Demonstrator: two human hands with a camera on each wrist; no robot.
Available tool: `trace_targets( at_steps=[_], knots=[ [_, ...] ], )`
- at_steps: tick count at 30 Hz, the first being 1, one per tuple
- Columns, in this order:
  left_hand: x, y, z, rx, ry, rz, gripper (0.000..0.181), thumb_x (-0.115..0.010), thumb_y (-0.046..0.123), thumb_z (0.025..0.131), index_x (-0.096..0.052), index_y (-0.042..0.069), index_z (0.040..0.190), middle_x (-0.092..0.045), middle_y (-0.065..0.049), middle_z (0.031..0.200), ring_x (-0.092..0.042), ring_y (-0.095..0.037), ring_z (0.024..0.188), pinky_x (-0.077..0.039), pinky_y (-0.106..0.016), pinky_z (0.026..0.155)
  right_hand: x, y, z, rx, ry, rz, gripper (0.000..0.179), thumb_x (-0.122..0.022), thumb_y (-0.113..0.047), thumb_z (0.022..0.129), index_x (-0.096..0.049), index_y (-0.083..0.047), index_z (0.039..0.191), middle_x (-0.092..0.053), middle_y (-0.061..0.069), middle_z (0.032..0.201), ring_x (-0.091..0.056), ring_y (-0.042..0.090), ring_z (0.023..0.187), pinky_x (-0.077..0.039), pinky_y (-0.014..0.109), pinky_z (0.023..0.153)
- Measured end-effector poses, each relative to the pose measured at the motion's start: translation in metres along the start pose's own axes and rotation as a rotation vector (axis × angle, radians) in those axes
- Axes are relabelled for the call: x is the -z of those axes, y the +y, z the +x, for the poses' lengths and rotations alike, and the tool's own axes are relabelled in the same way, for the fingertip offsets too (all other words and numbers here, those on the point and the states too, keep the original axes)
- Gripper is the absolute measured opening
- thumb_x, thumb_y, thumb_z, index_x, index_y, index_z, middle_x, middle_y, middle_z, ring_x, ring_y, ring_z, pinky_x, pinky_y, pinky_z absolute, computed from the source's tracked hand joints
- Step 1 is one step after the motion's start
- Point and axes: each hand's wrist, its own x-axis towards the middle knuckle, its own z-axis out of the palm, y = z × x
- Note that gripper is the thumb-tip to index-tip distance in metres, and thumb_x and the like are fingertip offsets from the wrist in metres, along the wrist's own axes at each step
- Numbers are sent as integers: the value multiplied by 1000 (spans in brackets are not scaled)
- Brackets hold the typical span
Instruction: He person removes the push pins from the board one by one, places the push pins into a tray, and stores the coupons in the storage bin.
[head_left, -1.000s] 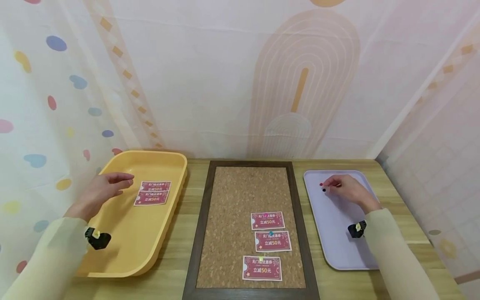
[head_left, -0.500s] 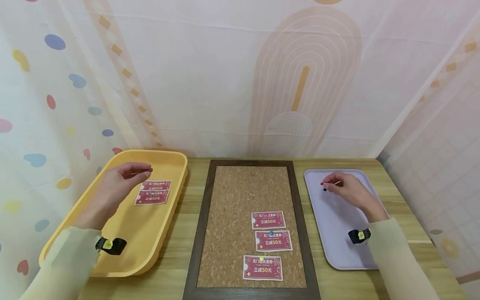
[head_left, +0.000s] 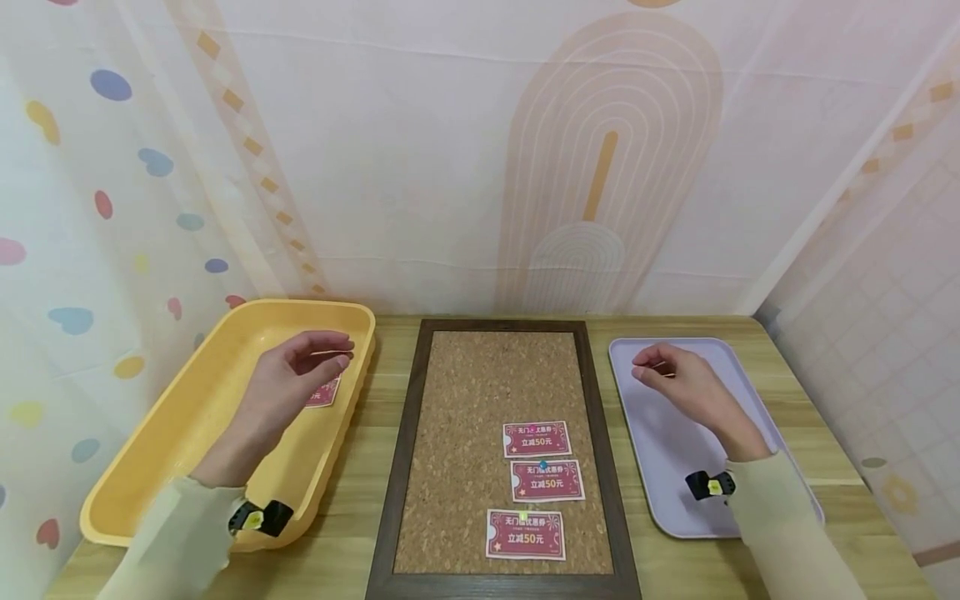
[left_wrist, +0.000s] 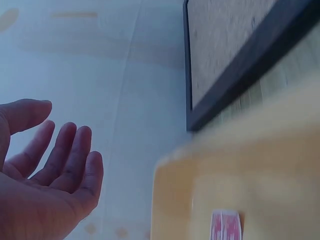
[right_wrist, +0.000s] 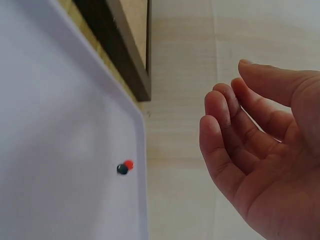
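Note:
My left hand [head_left: 288,392] hovers over the right side of the yellow tray [head_left: 142,450], its fingers loosely bent and holding nothing. It covers most of the red coupons [head_left: 322,395] lying there, which also show in the left wrist view. Over the lilac tray [head_left: 675,508] floats my right hand [head_left: 686,392], thumb and fingers apart with nothing between them. In the right wrist view, a red push pin [right_wrist: 129,164] and a dark push pin [right_wrist: 122,169] sit close together in that tray; the hand hides them in the head view.
Between the trays lies a dark-framed cork board [head_left: 480,392]. Three coupons are on its lower right: an upper coupon [head_left: 536,440], a middle coupon [head_left: 547,482] and a lower coupon [head_left: 525,535], with coloured pins at their top edges. A patterned curtain [head_left: 420,150] hangs behind the table.
My left hand has moved right across the yellow tray, now covering most of the coupons. My right hand has shifted slightly left, so the two push pins no longer show in the head view.

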Motion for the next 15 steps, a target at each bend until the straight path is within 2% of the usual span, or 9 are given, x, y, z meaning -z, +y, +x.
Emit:
trace_targets(
  at_steps=[3,6,8,11,15],
  knots=[
    [-11,5,-3,14,-14,-11,37,-69,19,101,-63,-2,132,-73,10,113,-68,-2,100,-56,-20,70,-2,-5,-2,3,5,10,19,-67,-16,101,-68,0,112,-71,10,100,-64,23,91,-53,32,75],
    [-21,9,-6,5,-34,-21,36,-69,16,101,-63,-2,131,-72,3,117,-68,-5,104,-56,-19,79,-4,-10,-4,16,12,25,19,-68,-17,101,-68,-1,112,-70,9,98,-62,22,87,-52,30,72],
    [-27,11,-8,-2,-50,-29,36,-69,15,101,-63,-3,131,-71,-6,121,-68,-6,108,-55,-20,87,-6,-13,-6,29,16,35,19,-68,-16,101,-68,-1,112,-69,8,96,-60,21,85,-50,29,70],
    [-37,13,-11,2,-78,-21,36,-69,15,101,-61,-1,133,-67,-15,127,-67,-9,110,-55,-20,88,-9,-16,-8,48,25,52,17,-69,-15,100,-68,-2,110,-68,6,92,-58,20,82,-49,28,67],
    [-50,15,-15,20,-115,-35,39,-69,14,101,-59,0,135,-64,-18,131,-67,-20,115,-55,-21,89,-15,-21,-12,73,29,76,14,-70,-10,98,-67,-2,110,-68,5,92,-59,19,81,-50,26,68]
  ],
)
